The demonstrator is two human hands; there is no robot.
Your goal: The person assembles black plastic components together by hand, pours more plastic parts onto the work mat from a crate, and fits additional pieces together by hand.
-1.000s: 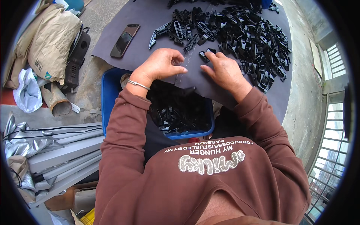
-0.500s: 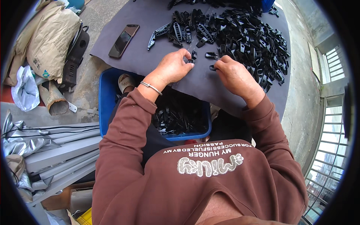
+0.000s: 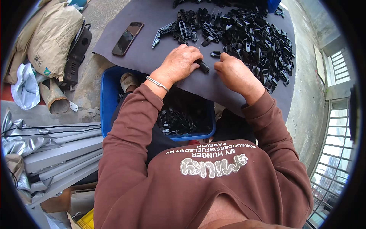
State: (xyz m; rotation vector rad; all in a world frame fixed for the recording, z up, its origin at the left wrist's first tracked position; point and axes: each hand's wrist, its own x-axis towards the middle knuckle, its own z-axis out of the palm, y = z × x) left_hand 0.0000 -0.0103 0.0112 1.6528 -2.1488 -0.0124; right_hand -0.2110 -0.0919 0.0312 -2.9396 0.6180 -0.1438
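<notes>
My left hand (image 3: 182, 61) rests on the grey table (image 3: 152, 45) and pinches a small black plastic part (image 3: 203, 66) between thumb and fingers. My right hand (image 3: 233, 72) lies just to the right of it, fingers curled toward the same part; whether it touches it I cannot tell. A big pile of black plastic parts (image 3: 251, 34) covers the table beyond both hands. Under the table edge, at my lap, a blue bin (image 3: 108, 95) holds several more black parts (image 3: 183, 118).
A dark phone (image 3: 127, 33) lies on the table's left side. On the floor to the left are a brown paper sack (image 3: 51, 34), a black box-like object (image 3: 76, 53), a white plastic bag (image 3: 24, 86) and grey metal rails (image 3: 57, 152). A barred window (image 3: 335, 152) is at the right.
Both hands moved away from the bin side toward the pile. My left hand took hold of a small black part, and my right hand closed in beside it.
</notes>
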